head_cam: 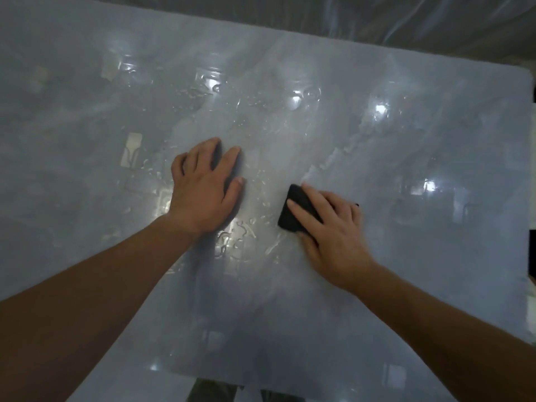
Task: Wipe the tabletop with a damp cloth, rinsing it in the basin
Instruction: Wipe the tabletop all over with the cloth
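A glossy pale grey tabletop (pixel 406 271) fills the view, wet with streaks and droplets around its middle. My left hand (pixel 203 187) lies flat on it, palm down, fingers spread and straight. To its right, my right hand (pixel 327 227) presses a small dark folded cloth (pixel 293 211) against the surface with straight fingers laid over it; the cloth's left part sticks out from under the fingers. No basin is in view.
The table's far edge (pixel 377 44) runs across the top, with clear plastic sheeting (pixel 435 18) behind it. The right edge (pixel 530 169) and near edge (pixel 261 390) are visible. Ceiling lights reflect as bright spots on the wet surface.
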A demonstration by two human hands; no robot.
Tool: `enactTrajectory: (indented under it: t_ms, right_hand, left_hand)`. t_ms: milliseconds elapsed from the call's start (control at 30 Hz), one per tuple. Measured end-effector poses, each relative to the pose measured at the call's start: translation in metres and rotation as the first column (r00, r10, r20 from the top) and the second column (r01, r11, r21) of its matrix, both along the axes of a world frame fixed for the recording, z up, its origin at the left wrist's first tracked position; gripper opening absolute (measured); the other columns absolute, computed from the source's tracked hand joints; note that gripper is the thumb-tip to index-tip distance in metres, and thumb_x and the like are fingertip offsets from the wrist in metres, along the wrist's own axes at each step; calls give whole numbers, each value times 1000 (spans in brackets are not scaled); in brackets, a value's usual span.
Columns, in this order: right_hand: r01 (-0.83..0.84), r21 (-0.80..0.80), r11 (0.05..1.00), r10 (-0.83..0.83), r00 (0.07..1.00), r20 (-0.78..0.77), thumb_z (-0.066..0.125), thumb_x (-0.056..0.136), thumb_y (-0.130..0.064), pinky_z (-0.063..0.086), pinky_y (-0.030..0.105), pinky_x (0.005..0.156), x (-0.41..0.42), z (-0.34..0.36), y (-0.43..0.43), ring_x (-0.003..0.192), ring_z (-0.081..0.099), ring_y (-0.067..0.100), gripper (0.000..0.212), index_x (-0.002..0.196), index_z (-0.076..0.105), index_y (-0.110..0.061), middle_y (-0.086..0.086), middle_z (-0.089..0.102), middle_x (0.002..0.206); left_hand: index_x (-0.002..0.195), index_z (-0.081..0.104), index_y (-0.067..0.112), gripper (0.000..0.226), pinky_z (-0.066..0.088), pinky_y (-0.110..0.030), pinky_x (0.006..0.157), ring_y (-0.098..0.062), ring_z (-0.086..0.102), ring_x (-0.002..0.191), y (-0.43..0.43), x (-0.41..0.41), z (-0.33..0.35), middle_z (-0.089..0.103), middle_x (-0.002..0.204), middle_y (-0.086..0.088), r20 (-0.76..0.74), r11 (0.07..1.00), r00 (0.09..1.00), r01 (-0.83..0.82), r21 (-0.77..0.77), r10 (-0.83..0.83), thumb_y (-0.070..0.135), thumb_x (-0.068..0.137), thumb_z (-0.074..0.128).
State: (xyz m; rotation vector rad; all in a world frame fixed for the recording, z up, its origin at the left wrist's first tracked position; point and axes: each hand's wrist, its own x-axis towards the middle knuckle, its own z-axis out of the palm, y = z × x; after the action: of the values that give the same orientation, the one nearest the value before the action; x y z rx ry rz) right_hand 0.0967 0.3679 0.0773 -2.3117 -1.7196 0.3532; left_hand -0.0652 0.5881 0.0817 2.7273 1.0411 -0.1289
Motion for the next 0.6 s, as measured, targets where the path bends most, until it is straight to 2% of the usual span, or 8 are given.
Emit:
enactTrajectory:
  t_ms: [67,167,300,367,433,500,567,600]
  right_hand:
    - [-30,13,999,30,1000,-3,48,95,-39,30,52,103,-1,-1,6,131,39,34,49,144,49,-32,4,35,158]
    - [76,28,997,-78,996,54,49,95,-40,29,51,104,25,-5,58,131,38,35,52,146,47,-33,4,35,159]
    - [356,28,934,-357,932,70,46,99,-39,22,48,111,74,-6,157,137,31,35,53,151,37,-34,1,25,163]
    - [417,19,909,-417,906,69,44,100,-40,21,48,111,75,-7,183,138,29,33,53,152,35,-34,0,22,164]
    - [329,43,943,-332,941,69,45,98,-40,24,49,108,58,-6,173,136,32,35,54,151,37,-34,1,26,163]
    - [107,59,992,-112,991,76,47,96,-40,28,50,105,31,-8,142,133,37,35,53,149,42,-32,2,31,161]
    - [-59,39,997,57,997,57,47,97,-39,28,50,103,18,-6,113,133,38,34,52,147,45,-31,3,34,160]
    - [-86,34,996,85,995,48,47,96,-39,28,49,103,26,-6,110,132,39,34,51,147,46,-31,3,35,159]
  left_hand:
    - [153,29,30,60,6,-57,119,-33,9,152,18,3,-2,17,164,-14,11,1000,1000,16,15,-16,53,98,30]
    - [157,15,34,67,-7,-61,119,-33,-8,153,45,13,-7,-1,168,-10,-44,1000,999,26,-7,-27,61,97,24]
    - [158,12,36,72,-7,-63,118,-35,-11,153,58,15,-13,-5,168,-8,-41,998,998,52,-28,-53,66,93,21]
    - [158,15,36,72,-5,-64,118,-35,-9,153,59,13,-16,-2,168,-9,-14,998,998,53,-32,-53,65,93,23]
    - [158,17,36,71,-4,-64,118,-35,-7,153,56,12,-18,0,168,-9,0,998,999,53,-20,-53,64,93,26]
    - [158,18,35,71,-3,-65,118,-36,-7,153,58,12,-19,1,168,-9,15,998,998,56,-12,-56,63,94,28]
    - [158,17,34,71,-4,-64,118,-35,-9,153,59,11,-19,-1,168,-9,12,998,998,64,-21,-63,64,94,27]
    - [158,17,34,71,-5,-63,118,-34,-10,153,60,11,-18,-2,168,-8,12,998,998,65,-26,-64,64,94,25]
